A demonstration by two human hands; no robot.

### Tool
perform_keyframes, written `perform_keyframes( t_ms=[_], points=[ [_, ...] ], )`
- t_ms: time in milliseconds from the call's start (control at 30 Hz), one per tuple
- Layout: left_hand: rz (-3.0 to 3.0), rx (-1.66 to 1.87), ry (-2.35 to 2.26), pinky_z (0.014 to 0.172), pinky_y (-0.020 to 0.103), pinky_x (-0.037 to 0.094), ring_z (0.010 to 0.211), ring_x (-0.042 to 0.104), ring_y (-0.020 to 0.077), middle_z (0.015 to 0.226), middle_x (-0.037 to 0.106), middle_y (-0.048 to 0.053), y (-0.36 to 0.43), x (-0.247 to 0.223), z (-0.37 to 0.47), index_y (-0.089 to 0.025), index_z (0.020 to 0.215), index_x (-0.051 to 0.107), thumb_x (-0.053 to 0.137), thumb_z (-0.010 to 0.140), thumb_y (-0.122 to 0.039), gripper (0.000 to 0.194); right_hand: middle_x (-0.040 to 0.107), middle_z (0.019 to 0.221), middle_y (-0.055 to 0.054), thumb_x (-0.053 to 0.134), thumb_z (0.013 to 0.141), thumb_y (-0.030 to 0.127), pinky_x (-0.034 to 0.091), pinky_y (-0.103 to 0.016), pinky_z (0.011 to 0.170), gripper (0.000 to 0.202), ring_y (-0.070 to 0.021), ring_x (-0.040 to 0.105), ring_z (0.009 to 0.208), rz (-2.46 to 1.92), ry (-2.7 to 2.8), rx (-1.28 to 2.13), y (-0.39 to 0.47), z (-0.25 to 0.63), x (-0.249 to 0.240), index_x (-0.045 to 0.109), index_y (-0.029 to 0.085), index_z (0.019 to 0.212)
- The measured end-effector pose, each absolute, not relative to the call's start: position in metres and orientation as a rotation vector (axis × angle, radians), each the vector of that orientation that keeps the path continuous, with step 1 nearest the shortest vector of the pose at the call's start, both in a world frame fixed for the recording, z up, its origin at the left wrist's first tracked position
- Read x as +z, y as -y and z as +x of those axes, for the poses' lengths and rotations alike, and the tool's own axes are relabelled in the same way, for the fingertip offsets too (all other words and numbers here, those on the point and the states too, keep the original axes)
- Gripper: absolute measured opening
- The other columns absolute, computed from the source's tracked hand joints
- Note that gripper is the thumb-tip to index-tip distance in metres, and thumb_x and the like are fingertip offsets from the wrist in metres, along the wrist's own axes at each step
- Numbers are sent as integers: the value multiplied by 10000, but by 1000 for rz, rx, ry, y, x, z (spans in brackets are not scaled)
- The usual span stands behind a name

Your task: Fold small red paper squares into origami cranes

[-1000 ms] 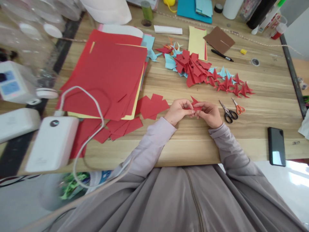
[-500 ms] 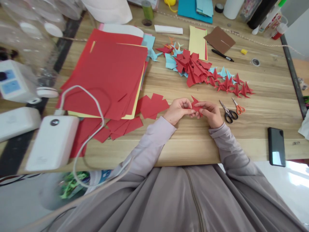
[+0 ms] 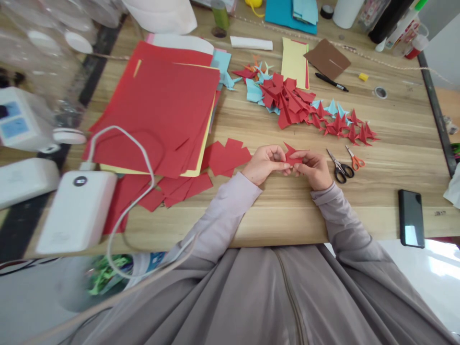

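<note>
Between my two hands is a small folded red paper (image 3: 292, 154) with a pointed tip sticking up and away from me. My left hand (image 3: 268, 164) pinches its left side, and my right hand (image 3: 313, 167) grips the right side with thumb and fingers. The fingertips of both hands nearly meet and cover much of the paper. Beyond them lies a pile of folded red pieces (image 3: 287, 98), with red paper cranes (image 3: 338, 124) and some light blue ones to its right. Cut red paper pieces (image 3: 228, 157) lie left of my left hand.
Large red sheets (image 3: 161, 110) are stacked at the left, beside a white power bank (image 3: 77, 211) with a looping cable (image 3: 143, 148). Black-handled scissors (image 3: 340, 170) and orange-handled scissors (image 3: 355, 160) lie right of my right hand. A phone (image 3: 411, 218) rests near the table's right front edge.
The red paper has tilted slightly between my fingers, and my right thumb and fingertips have shifted a little on it. Otherwise the hands remain in nearly the same place.
</note>
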State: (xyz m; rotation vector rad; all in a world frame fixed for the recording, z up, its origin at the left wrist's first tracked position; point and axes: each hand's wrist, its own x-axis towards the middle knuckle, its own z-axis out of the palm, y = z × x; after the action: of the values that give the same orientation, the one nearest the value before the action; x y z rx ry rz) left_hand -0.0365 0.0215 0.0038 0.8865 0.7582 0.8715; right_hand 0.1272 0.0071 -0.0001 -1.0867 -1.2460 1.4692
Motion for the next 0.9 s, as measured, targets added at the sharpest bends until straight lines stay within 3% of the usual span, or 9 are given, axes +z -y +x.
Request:
perform_keyframes(
  t_ms=[467, 633, 900],
  points=[
    [909, 893, -724, 611, 296, 540, 593, 656, 151, 635, 645, 9, -21, 9, -42, -133, 808, 555, 753, 625, -264, 300, 629, 626, 20, 713, 678, 267, 470, -246, 503, 218, -104, 561, 519, -1012, 1235, 1391, -9, 133, -6, 662, 198, 879],
    [1067, 945, -838, 638, 268, 527, 624, 643, 127, 680, 661, -1, -18, 11, -38, -145, 771, 559, 780, 564, -213, 310, 619, 620, 15, 731, 677, 320, 469, -247, 505, 240, -105, 556, 519, -988, 1271, 1396, -7, 130, -1, 656, 194, 866],
    [1030, 967, -838, 590, 249, 494, 557, 612, 111, 584, 631, -14, -18, 6, -33, -134, 665, 553, 779, 554, -199, 260, 635, 649, -1, 731, 689, 353, 479, -243, 507, 262, -111, 586, 540, -982, 1336, 1424, -5, 127, 6, 636, 173, 854]
  ],
)
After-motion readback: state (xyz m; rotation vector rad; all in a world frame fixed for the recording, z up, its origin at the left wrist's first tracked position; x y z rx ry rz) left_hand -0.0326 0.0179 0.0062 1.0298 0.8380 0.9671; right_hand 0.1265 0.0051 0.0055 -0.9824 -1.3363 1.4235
